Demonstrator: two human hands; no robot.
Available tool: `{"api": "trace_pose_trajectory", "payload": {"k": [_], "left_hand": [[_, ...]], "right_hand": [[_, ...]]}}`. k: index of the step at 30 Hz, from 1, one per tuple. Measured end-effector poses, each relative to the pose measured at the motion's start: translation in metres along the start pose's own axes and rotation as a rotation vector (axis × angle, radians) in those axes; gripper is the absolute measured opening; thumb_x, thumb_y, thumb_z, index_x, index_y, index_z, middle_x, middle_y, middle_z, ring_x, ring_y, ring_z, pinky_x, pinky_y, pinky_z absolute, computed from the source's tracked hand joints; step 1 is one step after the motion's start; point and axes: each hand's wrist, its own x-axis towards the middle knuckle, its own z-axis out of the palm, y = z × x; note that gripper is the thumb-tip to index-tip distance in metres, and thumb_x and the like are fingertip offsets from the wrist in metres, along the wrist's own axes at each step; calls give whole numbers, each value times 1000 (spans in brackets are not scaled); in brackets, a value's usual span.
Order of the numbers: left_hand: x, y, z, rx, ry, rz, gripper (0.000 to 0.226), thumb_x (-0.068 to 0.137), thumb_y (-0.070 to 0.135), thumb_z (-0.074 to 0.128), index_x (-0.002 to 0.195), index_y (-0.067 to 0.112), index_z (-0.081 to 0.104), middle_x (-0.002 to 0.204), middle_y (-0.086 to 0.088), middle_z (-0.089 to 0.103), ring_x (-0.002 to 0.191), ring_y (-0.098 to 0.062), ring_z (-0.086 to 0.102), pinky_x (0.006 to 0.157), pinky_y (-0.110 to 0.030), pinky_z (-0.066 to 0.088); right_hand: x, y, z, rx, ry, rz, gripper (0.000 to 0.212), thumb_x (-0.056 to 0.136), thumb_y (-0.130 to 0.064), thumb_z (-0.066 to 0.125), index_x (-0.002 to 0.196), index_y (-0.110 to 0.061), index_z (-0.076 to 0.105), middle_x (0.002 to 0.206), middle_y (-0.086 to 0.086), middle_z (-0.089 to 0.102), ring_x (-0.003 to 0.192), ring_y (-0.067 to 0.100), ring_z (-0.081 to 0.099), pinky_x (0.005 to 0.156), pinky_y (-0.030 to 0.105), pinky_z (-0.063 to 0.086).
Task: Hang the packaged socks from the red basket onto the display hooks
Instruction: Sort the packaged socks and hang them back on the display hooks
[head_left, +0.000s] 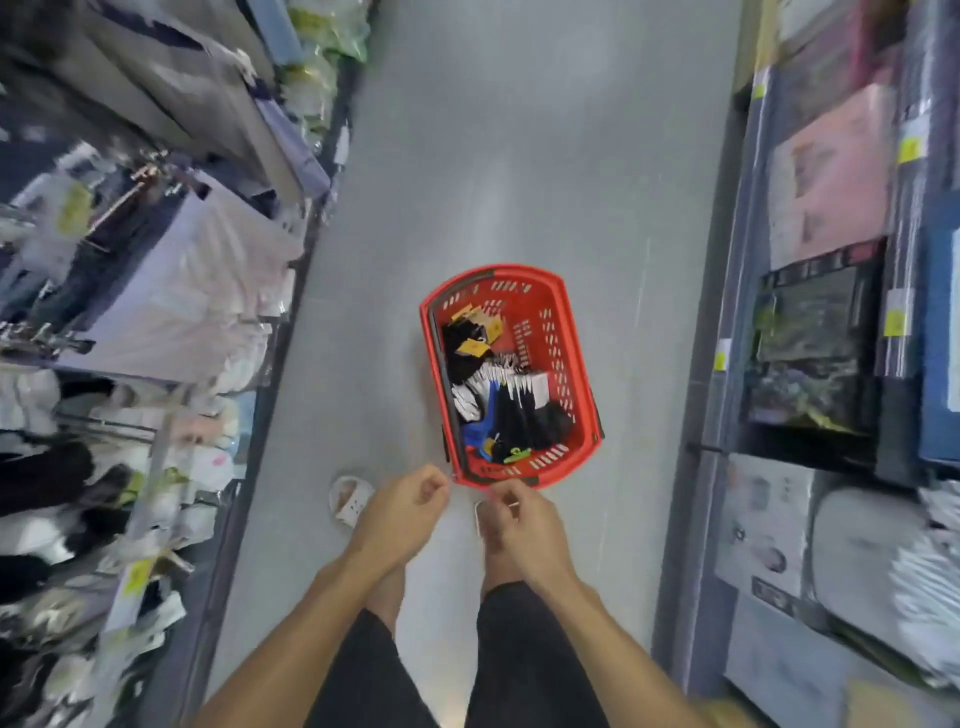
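**A:** Grey floor underfoot, and closest to us the hands are low in front of the knees. The left hand and the right hand both have their fingers curled in.

**B:** Holding anything?

**A:** I can't tell. There's a pale sliver by the right fingers, but it could be the sandal beneath. Just beyond the knuckles the red basket sits on the floor, with the packaged socks heaped inside, dark pairs with white and yellow cards.

**B:** So it looks like the pick comes next. How should it go?

**A:** I'd bend down and take one pack by its card header, not by the fabric. That way the hanger hole faces up, ready for a hook. I'd lift the top pack so the others don't drag along.

**B:** And the display hooks?

**A:** They're up on the left rack, well apart from the basket and badly blurred. Which prong is free, I can't make out. The header holes are too small to see, and the forearms cover the near floor.
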Motion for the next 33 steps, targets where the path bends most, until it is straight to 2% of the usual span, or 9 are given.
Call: {"api": "trace_pose_trajectory", "payload": {"k": [2,5,8,12,16,20,24,29,33], "left_hand": [[39,-10,35,19,-45,-42,19,95,25,59,78,33,60,84,5,72,87,-23,69,85,-45,54],[104,-21,86,53,-71,-78,19,96,30,56,78,33,59,78,11,67,77,-18,65,80,-43,56],[174,-26,132,71,-80,-93,13,96,33,52,91,28,64,91,7,72,89,-19,66,86,-41,54],[265,-36,175,-80,-3,-122,13,94,20,57,97,28,67,96,5,72,94,-22,67,80,-29,48],[345,-45,183,-53,224,9,20,96,8,54,109,19,65,111,0,65,102,-18,62,87,-30,47],[417,-57,174,153,350,106,42,95,3,49,137,7,52,140,-10,48,133,-26,44,114,-38,34],[478,-50,165,296,274,-132,52,98,26,43,146,6,35,152,-17,38,141,-36,35,114,-48,30],[515,-48,162,83,279,-364,41,100,31,37,134,13,53,140,-13,55,129,-34,51,107,-44,34],[539,-48,154,-341,498,-375,67,96,21,52,153,5,22,159,-12,31,143,-32,36,116,-40,32]], "right_hand": [[30,41,7,5,-27,98,18,96,-22,52,103,-22,69,101,-4,72,97,18,66,86,37,53],[89,95,15,-13,-46,138,16,94,-21,51,98,-23,67,96,-4,72,91,19,65,79,35,53],[165,139,16,-61,4,127,18,94,-14,52,104,-20,67,101,-1,73,95,21,66,75,29,45],[268,180,22,-84,54,79,27,94,-9,53,117,-15,66,114,5,70,108,23,65,94,38,49],[355,184,39,-58,148,-111,27,93,-8,52,115,-16,67,112,1,70,104,19,65,94,38,51],[437,170,60,25,248,-201,31,93,-7,53,120,-13,66,116,3,70,108,19,65,96,35,50],[515,152,85,-19,134,-46,34,92,-25,60,123,-10,60,118,12,69,112,32,62,90,38,49],[562,146,112,73,-42,158,43,82,-31,70,115,-5,60,108,12,68,100,30,65,88,44,55],[562,152,111,420,393,203,33,83,-19,64,114,-9,62,109,10,70,102,30,66,91,44,54]]}}
